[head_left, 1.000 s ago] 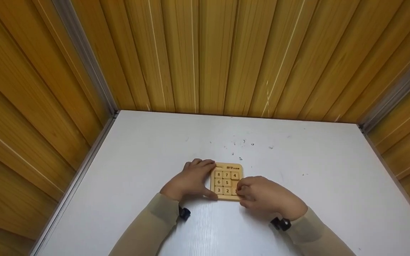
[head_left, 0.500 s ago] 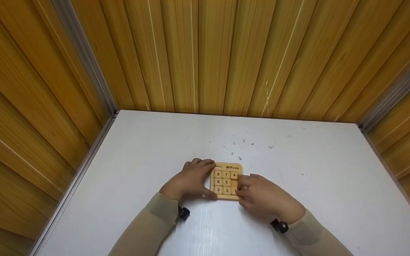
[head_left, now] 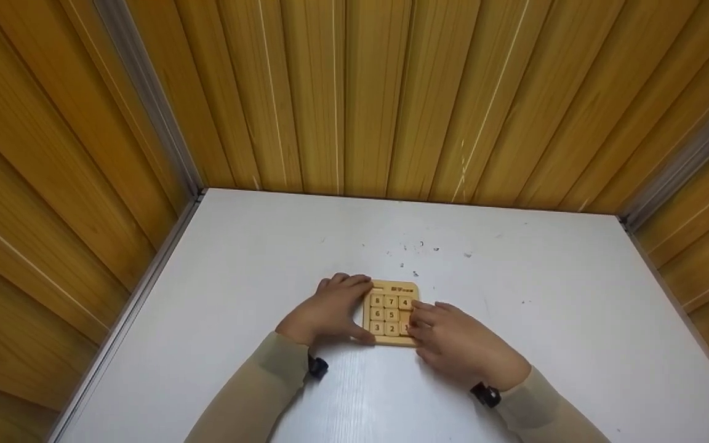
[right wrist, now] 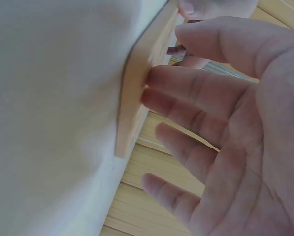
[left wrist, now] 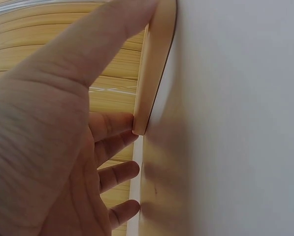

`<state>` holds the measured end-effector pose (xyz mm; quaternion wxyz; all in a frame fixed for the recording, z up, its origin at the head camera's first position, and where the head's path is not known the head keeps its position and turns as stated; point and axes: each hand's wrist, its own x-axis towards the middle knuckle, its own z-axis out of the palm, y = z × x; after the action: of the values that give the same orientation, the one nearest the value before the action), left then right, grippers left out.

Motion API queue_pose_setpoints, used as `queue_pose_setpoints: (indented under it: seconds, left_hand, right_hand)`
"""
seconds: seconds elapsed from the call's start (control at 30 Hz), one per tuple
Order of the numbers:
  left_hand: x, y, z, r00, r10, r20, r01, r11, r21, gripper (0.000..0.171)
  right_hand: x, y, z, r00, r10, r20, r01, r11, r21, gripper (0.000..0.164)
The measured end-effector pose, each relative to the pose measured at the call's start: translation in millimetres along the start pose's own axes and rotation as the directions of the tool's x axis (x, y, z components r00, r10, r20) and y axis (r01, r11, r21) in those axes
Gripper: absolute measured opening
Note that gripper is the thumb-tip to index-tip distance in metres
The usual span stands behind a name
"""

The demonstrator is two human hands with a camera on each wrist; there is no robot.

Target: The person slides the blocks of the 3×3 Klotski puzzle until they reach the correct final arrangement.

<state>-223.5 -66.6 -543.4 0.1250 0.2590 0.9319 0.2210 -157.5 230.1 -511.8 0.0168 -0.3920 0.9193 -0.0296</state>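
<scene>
A wooden sliding number puzzle (head_left: 385, 340) lies flat on the white table. Its tiles read 8, 7, 4 at the top, 6 and 5 in the middle, and 3, 2 and a partly covered tile (head_left: 405, 328) at the bottom. The vacant slot is at the middle right. My left hand (head_left: 333, 311) holds the frame's left side, thumb at the near corner and index finger at the far one. From the right, my right hand (head_left: 462, 344) reaches over the frame, two fingertips touching the right column in the right wrist view, its thumb raised off the tiles.
The white table (head_left: 256, 246) has small dark marks (head_left: 416, 274) beyond the puzzle. Wood-patterned panels (head_left: 367, 98) wall in the back and both sides, with metal strips along the corners. Each wrist wears a small black camera (head_left: 485, 394).
The right hand's fingers have loosened and straightened slightly around the right column, and its thumb has eased away. The left hand and the puzzle stay where they were.
</scene>
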Motion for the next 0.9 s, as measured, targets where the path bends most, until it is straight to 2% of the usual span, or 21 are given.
queue_pose_setpoints:
  seconds: [0.27,0.5,0.9]
  left_hand:
    - [-1.1,3.6,-4.7,1.0,-0.001,0.015,0.0,1.0,0.027,0.122]
    - [-2.1,5.0,-4.0,1.0,-0.003,0.019,0.003,1.0,0.027,0.121]
    - [-3.1,4.6,-3.3,1.0,-0.012,0.015,0.012,1.0,0.01,0.12]
  right_hand:
    - [-1,4,4,0.999,-0.001,-0.046,0.001,1.0,0.006,0.04]
    - [0,6,5,1.0,0.022,-0.014,-0.022,1.0,0.016,0.045]
    - [2,11,6,0.999,0.025,-0.025,-0.025,1.0,-0.004,0.046]
